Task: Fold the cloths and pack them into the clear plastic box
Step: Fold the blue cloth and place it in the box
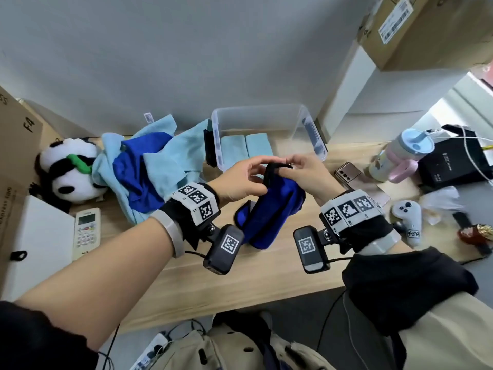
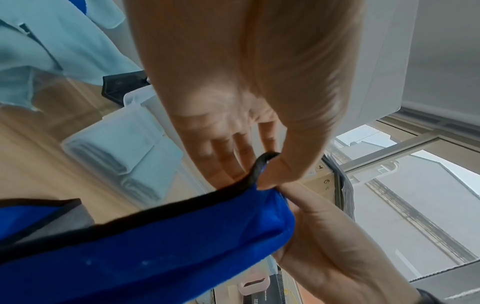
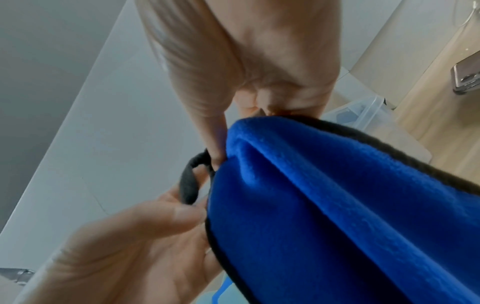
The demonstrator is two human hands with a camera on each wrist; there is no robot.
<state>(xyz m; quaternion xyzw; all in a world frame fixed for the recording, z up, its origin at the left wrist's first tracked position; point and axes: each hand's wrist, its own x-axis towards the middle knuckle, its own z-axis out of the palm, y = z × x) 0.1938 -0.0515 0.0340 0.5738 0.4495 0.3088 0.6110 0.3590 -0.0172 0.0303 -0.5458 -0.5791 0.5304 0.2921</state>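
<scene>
Both hands hold up a dark blue cloth (image 1: pixel 269 212) with black trim above the wooden table, partly folded and hanging down. My left hand (image 1: pixel 260 178) pinches its top edge by the black hanging loop (image 2: pixel 269 158), thumb against fingers. My right hand (image 1: pixel 292 166) grips the same top edge just to the right, and one of its fingers reaches to the loop (image 3: pixel 189 181). Behind the hands stands the clear plastic box (image 1: pixel 256 108), open, with two folded light blue cloths (image 1: pixel 233 153) side by side in its left half. A heap of unfolded light blue and dark blue cloths (image 1: pixel 149 166) lies left of the box.
A panda plush (image 1: pixel 69 172) and a white remote (image 1: pixel 86 231) lie at the left by a cardboard box (image 1: pixel 16 134). Right of the box are a phone (image 1: pixel 346 173), a tumbler (image 1: pixel 400 153), a black case (image 1: pixel 453 161) and a white controller (image 1: pixel 406 217).
</scene>
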